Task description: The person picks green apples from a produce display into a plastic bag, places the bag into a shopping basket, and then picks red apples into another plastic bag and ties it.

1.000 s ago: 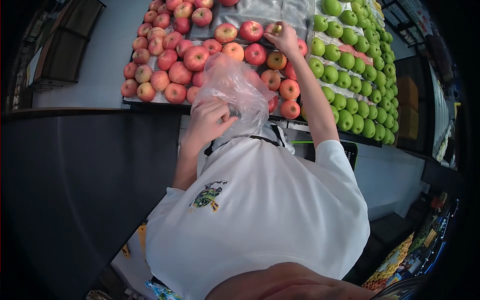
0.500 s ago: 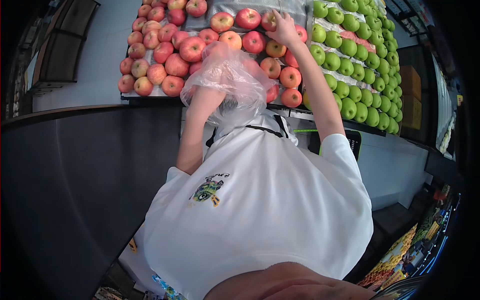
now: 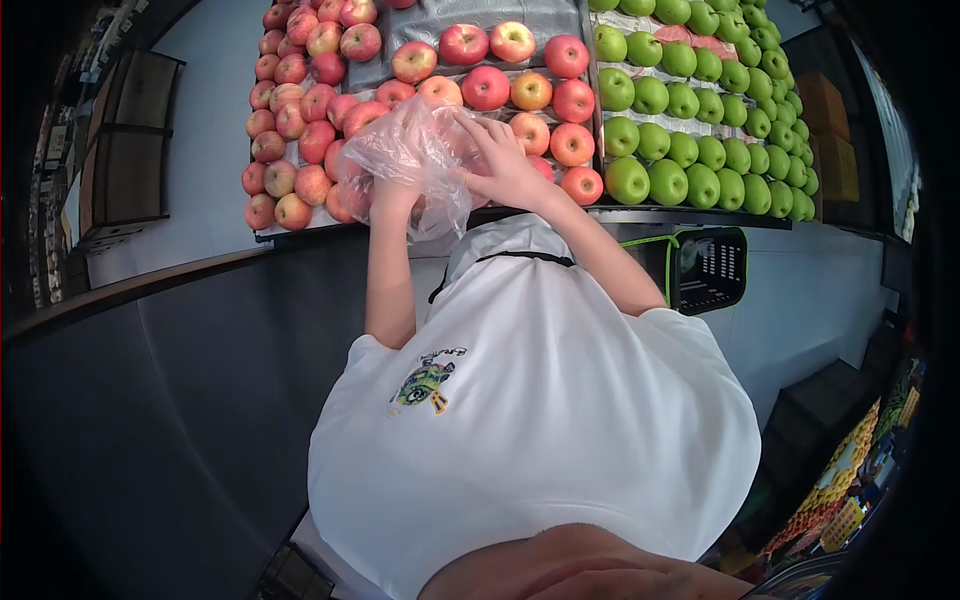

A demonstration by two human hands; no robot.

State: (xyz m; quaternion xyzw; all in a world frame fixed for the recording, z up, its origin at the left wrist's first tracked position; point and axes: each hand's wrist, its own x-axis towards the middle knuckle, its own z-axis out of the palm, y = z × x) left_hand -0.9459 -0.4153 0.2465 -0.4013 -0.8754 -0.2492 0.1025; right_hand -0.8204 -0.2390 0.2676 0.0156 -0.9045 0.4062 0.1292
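Observation:
A clear, crumpled plastic bag hangs over the front of the red apples. My left hand holds it, the fingers blurred behind the film; I cannot make out any fruit inside. At the bag's right side is my right hand, its fingers stretched out and the thumb apart. Those fingertips reach the film, and no apple shows in that hand. Red apples lie close around both hands, some partly hidden by the bag.
Green apples fill the display to the right, beyond a dark divider. Grey padding shows behind the red apples. A black shopping basket stands at the right below the display. A dark panel lies to the left.
My right hand has drawn back from an apple in the back row to the bag, leaving that apple there. The view has shifted, bringing more of the basket into sight.

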